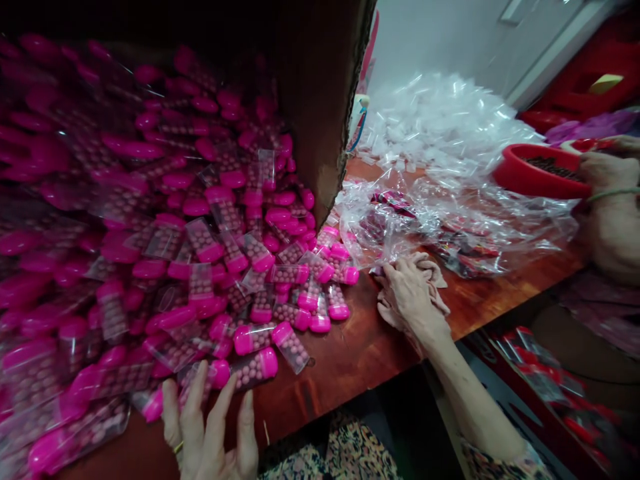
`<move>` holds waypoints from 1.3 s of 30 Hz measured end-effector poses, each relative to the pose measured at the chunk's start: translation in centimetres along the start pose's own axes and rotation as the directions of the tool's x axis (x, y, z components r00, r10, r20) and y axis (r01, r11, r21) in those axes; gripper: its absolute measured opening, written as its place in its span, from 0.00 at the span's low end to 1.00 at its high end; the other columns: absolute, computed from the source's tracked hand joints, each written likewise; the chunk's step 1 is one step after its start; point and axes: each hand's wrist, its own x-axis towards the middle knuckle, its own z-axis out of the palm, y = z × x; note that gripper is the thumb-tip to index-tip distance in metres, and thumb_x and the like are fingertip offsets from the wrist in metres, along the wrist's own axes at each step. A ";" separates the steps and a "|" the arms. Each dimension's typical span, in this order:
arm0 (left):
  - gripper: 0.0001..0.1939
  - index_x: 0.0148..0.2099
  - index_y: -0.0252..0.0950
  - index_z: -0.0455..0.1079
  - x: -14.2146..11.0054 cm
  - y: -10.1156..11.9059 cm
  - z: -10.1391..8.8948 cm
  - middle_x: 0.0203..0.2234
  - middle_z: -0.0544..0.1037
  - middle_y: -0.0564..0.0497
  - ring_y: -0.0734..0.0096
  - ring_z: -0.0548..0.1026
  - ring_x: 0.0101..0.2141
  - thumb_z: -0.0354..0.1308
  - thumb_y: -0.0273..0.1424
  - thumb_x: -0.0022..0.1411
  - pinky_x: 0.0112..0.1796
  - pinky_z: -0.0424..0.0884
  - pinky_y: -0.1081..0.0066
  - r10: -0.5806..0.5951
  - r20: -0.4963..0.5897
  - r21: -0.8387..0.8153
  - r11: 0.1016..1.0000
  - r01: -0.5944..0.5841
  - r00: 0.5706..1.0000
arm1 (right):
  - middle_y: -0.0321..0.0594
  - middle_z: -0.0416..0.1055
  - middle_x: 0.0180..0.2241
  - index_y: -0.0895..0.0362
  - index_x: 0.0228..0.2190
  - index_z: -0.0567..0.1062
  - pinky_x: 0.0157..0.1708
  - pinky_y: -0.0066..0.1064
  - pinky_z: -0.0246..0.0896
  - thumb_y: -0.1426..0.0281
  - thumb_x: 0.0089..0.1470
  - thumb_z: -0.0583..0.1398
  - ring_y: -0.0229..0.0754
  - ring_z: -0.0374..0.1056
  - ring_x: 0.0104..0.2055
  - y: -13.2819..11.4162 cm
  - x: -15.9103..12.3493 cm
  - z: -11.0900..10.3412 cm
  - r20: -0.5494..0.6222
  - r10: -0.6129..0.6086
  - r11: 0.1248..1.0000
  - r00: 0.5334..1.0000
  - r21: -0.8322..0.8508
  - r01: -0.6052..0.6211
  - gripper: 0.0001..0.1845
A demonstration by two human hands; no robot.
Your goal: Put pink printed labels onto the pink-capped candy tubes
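Our left hand [210, 430] lies open, fingers spread at the near edge of the pink-capped tubes [255, 368]. Our right hand [413, 293] seems closed on a beige cloth [434, 272] just right of them

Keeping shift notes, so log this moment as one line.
Left hand: at pink-capped tubes | Right hand: on beige cloth | Co-worker's hand: holding red bowl

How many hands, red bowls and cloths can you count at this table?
Person's left hand: 1
Person's right hand: 1
Co-worker's hand: 1
Red bowl: 1
Cloth: 1
Total: 5
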 end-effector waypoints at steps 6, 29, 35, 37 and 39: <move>0.26 0.54 0.44 0.66 0.6 2.4 -0.4 0.56 0.67 0.49 0.44 0.57 0.59 0.60 0.24 0.53 0.54 0.56 0.40 0.031 0.054 -0.071 0.997 -0.027 0.998 | 0.50 0.67 0.29 0.63 0.28 0.72 0.39 0.43 0.51 0.77 0.31 0.57 0.50 0.57 0.33 -0.6 -0.2 -1.2 0.163 -0.193 0.977 0.968 -0.064 0.205 0.14; 0.07 0.36 0.33 0.74 3.0 11.5 6.3 0.32 0.79 0.44 0.64 0.76 0.35 0.56 0.26 0.55 0.36 0.71 0.67 -0.023 0.920 -0.360 0.344 0.867 0.392 | 0.45 0.70 0.34 0.57 0.39 0.69 0.37 0.36 0.60 0.79 0.55 0.46 0.47 0.66 0.37 1.1 -3.0 -2.3 -0.056 -0.115 0.954 0.992 0.271 0.126 0.16; 0.13 0.37 0.29 0.72 3.9 12.1 8.1 0.34 0.79 0.41 0.66 0.77 0.33 0.63 0.33 0.50 0.34 0.70 0.70 -0.066 0.979 -0.195 -0.064 0.979 0.191 | 0.45 0.71 0.31 0.58 0.34 0.72 0.37 0.37 0.59 0.79 0.53 0.49 0.48 0.65 0.36 0.4 -2.9 -2.0 -0.044 -0.144 0.953 0.989 0.262 0.151 0.14; 0.14 0.36 0.29 0.72 3.7 12.2 8.2 0.34 0.79 0.41 0.67 0.77 0.32 0.64 0.33 0.49 0.34 0.70 0.70 -0.064 0.983 -0.179 -0.087 0.980 0.174 | 0.44 0.70 0.30 0.57 0.33 0.72 0.35 0.37 0.59 0.80 0.53 0.49 0.47 0.65 0.34 0.5 -2.7 -1.8 -0.073 -0.129 0.956 0.989 0.256 0.144 0.14; 0.14 0.37 0.28 0.72 3.6 12.1 8.2 0.34 0.80 0.40 0.67 0.77 0.32 0.64 0.33 0.49 0.35 0.70 0.71 -0.053 0.988 -0.152 -0.114 0.982 0.147 | 0.44 0.70 0.29 0.57 0.34 0.72 0.35 0.36 0.60 0.80 0.53 0.48 0.46 0.65 0.33 0.6 -2.6 -2.0 -0.126 -0.104 0.956 0.987 0.260 0.134 0.15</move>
